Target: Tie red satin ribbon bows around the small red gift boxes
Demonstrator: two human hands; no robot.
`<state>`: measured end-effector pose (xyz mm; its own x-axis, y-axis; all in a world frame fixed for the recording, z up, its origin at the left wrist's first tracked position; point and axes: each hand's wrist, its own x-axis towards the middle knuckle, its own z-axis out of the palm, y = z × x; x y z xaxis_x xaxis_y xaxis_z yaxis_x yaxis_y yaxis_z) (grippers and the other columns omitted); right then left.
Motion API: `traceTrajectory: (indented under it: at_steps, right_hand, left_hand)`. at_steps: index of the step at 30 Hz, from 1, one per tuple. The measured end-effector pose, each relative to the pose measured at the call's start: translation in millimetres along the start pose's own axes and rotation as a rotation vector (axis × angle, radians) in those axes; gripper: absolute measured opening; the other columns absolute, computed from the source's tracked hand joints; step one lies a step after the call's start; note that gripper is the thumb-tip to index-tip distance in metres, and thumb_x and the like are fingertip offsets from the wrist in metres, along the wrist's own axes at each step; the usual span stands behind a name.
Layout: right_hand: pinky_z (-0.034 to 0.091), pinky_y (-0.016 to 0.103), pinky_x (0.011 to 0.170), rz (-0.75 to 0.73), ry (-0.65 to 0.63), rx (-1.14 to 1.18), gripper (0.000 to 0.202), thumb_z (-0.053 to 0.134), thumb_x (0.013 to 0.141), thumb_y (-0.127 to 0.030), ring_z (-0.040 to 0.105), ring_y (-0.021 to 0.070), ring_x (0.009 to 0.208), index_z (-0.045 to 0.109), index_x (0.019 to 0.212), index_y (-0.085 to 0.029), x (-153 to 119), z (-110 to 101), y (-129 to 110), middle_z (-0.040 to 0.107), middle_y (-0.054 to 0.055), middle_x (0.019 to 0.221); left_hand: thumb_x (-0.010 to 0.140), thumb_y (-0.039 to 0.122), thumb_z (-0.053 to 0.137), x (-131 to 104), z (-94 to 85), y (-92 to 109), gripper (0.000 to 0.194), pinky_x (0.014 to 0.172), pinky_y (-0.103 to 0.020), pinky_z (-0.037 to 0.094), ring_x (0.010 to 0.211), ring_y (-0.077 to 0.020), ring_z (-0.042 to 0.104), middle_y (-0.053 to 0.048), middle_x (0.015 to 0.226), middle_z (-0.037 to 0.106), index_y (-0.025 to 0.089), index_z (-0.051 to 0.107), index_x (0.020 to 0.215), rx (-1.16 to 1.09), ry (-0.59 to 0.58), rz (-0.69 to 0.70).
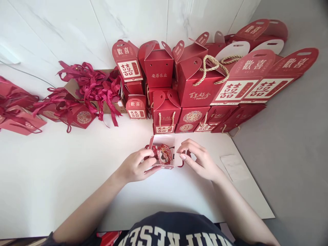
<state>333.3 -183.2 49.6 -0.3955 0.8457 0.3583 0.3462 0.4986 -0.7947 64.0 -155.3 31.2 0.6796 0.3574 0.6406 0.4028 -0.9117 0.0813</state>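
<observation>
A small open gift box (pixel 165 167), red outside and white inside, sits on the white table in front of me. Inside it lies a red packet (pixel 164 154) printed with a cartoon figure. My left hand (pixel 139 165) is closed on the box's left side, with fingers over the edge and the thumb low at the front. At the box's right side my right hand (pixel 198 157) is bent into a pinch. A dark red ribbon (pixel 181 164) runs from the box's right side to its fingertips, partly hidden by them.
Stacked red gift boxes (pixel 194 85), several with rope handles, line the wall behind. To the left stand a carton of red ribbons (pixel 94 85) and ribboned red boxes (pixel 82 116). A white paper (pixel 235 167) lies at right, near the table's edge (pixel 256 184).
</observation>
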Motion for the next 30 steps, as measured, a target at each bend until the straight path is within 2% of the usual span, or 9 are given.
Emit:
traceTrajectory:
  at_steps: [3, 8, 13, 16, 18, 21, 23, 27, 30]
  right_hand:
    - [0.05, 0.032, 0.074, -0.019, 0.062, 0.015, 0.01, 0.049, 0.096, -0.023, 0.057, 0.0188, 0.089, 0.058, 0.098, -0.02, 1, 6, 2, 0.056, 0.008, 0.095]
    - [0.049, 0.035, 0.077, -0.043, 0.093, 0.017, 0.009, 0.05, 0.096, -0.022, 0.055, 0.0192, 0.09, 0.058, 0.1, -0.02, 2, 12, 3, 0.055, 0.008, 0.094]
    - [0.047, 0.037, 0.077, -0.072, 0.232, -0.206, 0.013, 0.055, 0.093, -0.022, 0.055, 0.0205, 0.088, 0.061, 0.081, -0.02, 0, 4, 0, 0.055, 0.007, 0.09]
    - [0.045, 0.042, 0.089, -0.187, 0.137, -0.387, 0.011, 0.062, 0.089, -0.023, 0.057, 0.0233, 0.099, 0.061, 0.078, -0.02, 3, -5, -6, 0.062, 0.009, 0.104]
    - [0.045, 0.041, 0.092, -0.223, 0.067, -0.396, 0.006, 0.062, 0.089, -0.021, 0.059, 0.0224, 0.101, 0.061, 0.083, -0.02, 5, -8, -10, 0.064, 0.008, 0.106]
    - [0.046, 0.04, 0.09, -0.201, 0.104, -0.351, 0.002, 0.059, 0.091, -0.02, 0.061, 0.021, 0.095, 0.06, 0.091, -0.02, 6, -7, -9, 0.066, 0.008, 0.102]
    - [0.046, 0.041, 0.09, -0.171, 0.131, -0.325, 0.003, 0.057, 0.092, -0.021, 0.062, 0.0203, 0.09, 0.061, 0.092, -0.02, 4, -6, -8, 0.068, 0.008, 0.095]
    - [0.05, 0.03, 0.071, -0.091, 0.046, -0.194, 0.01, 0.055, 0.094, -0.023, 0.063, 0.0156, 0.071, 0.064, 0.089, -0.019, 0, -7, -13, 0.07, 0.005, 0.081]
    - [0.053, 0.025, 0.069, -0.076, -0.051, -0.048, 0.014, 0.053, 0.095, -0.023, 0.068, 0.014, 0.076, 0.066, 0.097, -0.02, -3, -7, -21, 0.074, 0.004, 0.087]
  left_hand:
    - [0.077, 0.023, 0.073, -2, 0.6, -1, 0.024, 0.066, -0.028, 0.059, 0.074, -0.0143, 0.062, -0.006, 0.092, 0.054, 0.018, 0.056, 0.092, -0.009, 0.024, -0.004]
    - [0.073, 0.024, 0.076, -5, 0.2, -4, 0.025, 0.062, -0.027, 0.058, 0.068, -0.0129, 0.061, -0.007, 0.092, 0.056, 0.018, 0.056, 0.087, 0.004, 0.047, 0.015]
    - [0.076, 0.018, 0.07, 3, -2.7, -3, 0.02, 0.06, -0.024, 0.054, 0.064, -0.0117, 0.061, -0.003, 0.085, 0.06, 0.022, 0.057, 0.091, 0.046, 0.078, 0.085]
    - [0.077, 0.01, 0.065, 8, -3.7, 0, 0.027, 0.056, -0.021, 0.049, 0.057, -0.0089, 0.057, 0.003, 0.076, 0.06, 0.026, 0.056, 0.097, 0.033, 0.09, 0.059]
    - [0.077, 0.009, 0.064, 8, -3.6, 1, 0.029, 0.054, -0.021, 0.047, 0.055, -0.0084, 0.055, 0.003, 0.075, 0.06, 0.026, 0.056, 0.098, 0.023, 0.096, 0.04]
    - [0.077, 0.008, 0.065, 5, -3.9, 0, 0.026, 0.055, -0.022, 0.049, 0.058, -0.0088, 0.057, 0.001, 0.081, 0.062, 0.025, 0.058, 0.096, 0.034, 0.09, 0.059]
    - [0.076, 0.008, 0.065, 2, -4.9, -4, 0.024, 0.063, -0.025, 0.054, 0.07, -0.0122, 0.063, -0.004, 0.094, 0.064, 0.024, 0.061, 0.094, 0.017, 0.062, 0.056]
    - [0.077, 0.004, 0.061, 0, -6.4, -16, 0.026, 0.092, -0.039, 0.054, 0.11, -0.0227, 0.061, -0.008, 0.127, 0.055, 0.025, 0.068, 0.09, -0.097, 0.011, -0.187]
    - [0.083, 0.005, 0.056, -1, -3.7, -24, 0.023, 0.094, -0.038, 0.053, 0.111, -0.0209, 0.062, -0.007, 0.126, 0.057, 0.023, 0.07, 0.087, -0.193, 0.04, -0.383]
